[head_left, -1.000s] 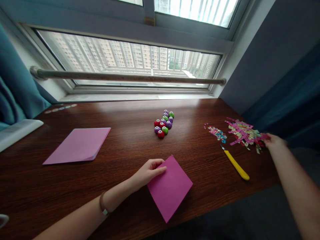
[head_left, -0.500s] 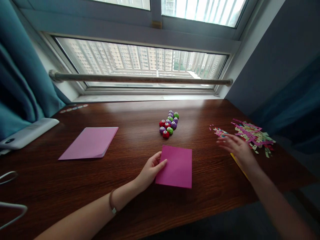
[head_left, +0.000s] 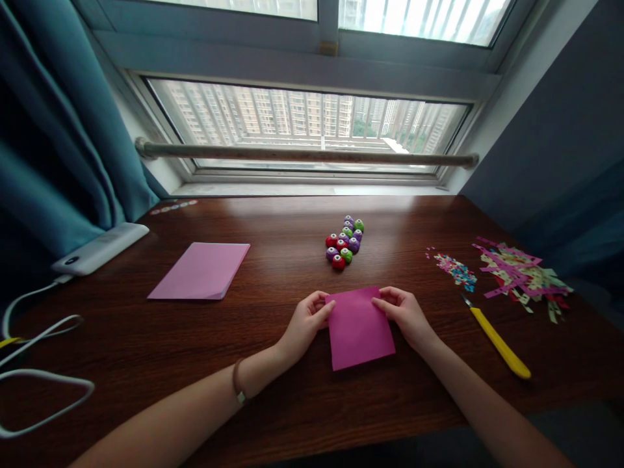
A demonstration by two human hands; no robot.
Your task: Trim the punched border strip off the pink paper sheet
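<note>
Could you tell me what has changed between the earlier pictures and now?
The right hand left the paper scraps at the far right, swung in and took the right edge of the magenta paper. The left hand kept its hold and turned the sheet from a diamond to nearly square-on. The pink stack, small punches and yellow knife stayed put.

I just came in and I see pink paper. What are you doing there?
A person sits at a wooden desk by a window. The left hand and right hand each pinch a top corner of a pink paper lying flat. Little round punches sit behind it, a yellow knife and paper scraps to the right.
</note>
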